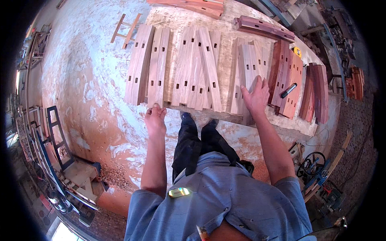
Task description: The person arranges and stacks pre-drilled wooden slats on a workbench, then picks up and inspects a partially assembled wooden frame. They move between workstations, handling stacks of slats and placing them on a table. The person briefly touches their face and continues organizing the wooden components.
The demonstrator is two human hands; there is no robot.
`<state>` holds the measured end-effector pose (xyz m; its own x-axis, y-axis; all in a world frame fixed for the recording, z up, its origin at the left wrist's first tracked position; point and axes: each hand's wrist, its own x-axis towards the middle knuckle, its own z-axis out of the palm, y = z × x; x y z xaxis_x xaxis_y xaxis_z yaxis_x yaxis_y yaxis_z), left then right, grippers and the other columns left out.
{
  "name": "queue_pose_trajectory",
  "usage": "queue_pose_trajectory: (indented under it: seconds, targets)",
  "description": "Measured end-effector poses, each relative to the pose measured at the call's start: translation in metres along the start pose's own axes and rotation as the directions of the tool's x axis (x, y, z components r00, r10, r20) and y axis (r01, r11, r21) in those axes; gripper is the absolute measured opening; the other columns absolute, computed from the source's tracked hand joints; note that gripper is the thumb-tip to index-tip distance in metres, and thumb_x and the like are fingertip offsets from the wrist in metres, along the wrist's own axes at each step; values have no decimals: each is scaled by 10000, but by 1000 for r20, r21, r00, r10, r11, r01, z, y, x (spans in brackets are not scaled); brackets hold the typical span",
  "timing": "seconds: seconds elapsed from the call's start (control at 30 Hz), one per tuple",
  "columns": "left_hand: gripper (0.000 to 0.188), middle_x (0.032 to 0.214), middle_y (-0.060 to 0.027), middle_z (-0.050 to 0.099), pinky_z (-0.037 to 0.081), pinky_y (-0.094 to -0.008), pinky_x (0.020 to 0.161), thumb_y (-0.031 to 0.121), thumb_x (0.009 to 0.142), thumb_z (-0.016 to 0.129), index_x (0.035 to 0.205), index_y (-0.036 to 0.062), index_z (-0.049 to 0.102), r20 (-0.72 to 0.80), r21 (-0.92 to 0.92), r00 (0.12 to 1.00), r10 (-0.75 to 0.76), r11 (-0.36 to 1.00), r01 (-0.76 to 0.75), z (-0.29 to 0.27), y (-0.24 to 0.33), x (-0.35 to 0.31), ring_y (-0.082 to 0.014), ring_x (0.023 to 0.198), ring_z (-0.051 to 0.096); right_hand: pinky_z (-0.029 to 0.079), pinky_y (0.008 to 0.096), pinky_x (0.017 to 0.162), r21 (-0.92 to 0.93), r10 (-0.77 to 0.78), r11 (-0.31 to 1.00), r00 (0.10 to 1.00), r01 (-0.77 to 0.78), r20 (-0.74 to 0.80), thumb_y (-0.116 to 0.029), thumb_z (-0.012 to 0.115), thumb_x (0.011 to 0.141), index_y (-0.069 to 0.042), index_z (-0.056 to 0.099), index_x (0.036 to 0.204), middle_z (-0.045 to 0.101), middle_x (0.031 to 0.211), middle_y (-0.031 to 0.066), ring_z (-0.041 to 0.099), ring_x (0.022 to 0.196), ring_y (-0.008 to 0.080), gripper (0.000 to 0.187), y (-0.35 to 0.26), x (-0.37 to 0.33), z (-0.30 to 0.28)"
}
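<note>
Pale wooden slats with small rectangular mortises lie in groups along the near edge of the board-topped bench. My left hand [155, 119] is closed at the near end of a pair of pale slats [157, 60], its fingertips curled against the wood. My right hand [256, 97] lies over another group of pale slats [248, 58], thumb and fingers apart. Between the hands is a wider group of slats [187, 64], with one slat [208, 66] slanting across the top. Left of my left hand stands a thicker pair of slats [139, 64].
Reddish slats [295, 80] with a black marker [288, 90] on them lie to the right, near a yellow tape measure [296, 51]. Dark red pieces [265, 29] lie further back. A small wooden frame [125, 31] is at the far left. Machinery [315, 164] stands at lower right.
</note>
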<state>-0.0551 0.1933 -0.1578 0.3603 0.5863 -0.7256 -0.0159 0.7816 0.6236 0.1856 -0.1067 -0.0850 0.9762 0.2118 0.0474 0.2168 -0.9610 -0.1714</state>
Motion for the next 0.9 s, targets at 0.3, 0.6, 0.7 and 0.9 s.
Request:
queue_pose_trajectory:
  seconds: [0.3,0.6,0.7,0.9]
  targets:
    - [548,1131,-207,547,471,-449,904,208,851,710,1262,-52,457,134,805,773,620,387,-450,1,4,-17,-367,1058,562,357,528,1027,3,3,1000,1000,-3,4,-488,715,760,-23,395,1394,383,1391,335,406,1281,460,849,-3,-1,-2]
    - [730,1297,-317,454,400,-509,1007,285,805,707,1385,-22,386,540,841,641,545,-326,-432,49,18,-12,-474,1181,463,359,532,1000,-14,-15,1000,1000,15,7,-497,718,759,-23,395,1365,406,1350,309,434,1218,455,834,2,2,-5]
    - [792,1286,-305,463,401,-509,991,243,795,729,1437,19,324,485,872,702,521,-347,-345,65,23,-17,-449,1176,470,336,522,1019,34,4,999,1000,-5,26,-480,729,756,-35,362,1380,381,1366,302,413,1236,446,850,1,3,-8]
    - [782,1274,-302,466,403,-508,976,209,808,715,1459,48,312,511,856,710,485,-358,-372,66,27,-16,-444,1156,477,336,524,1011,51,21,998,999,-22,26,-467,728,762,-37,376,1354,375,1372,287,418,1231,431,812,2,2,-10]
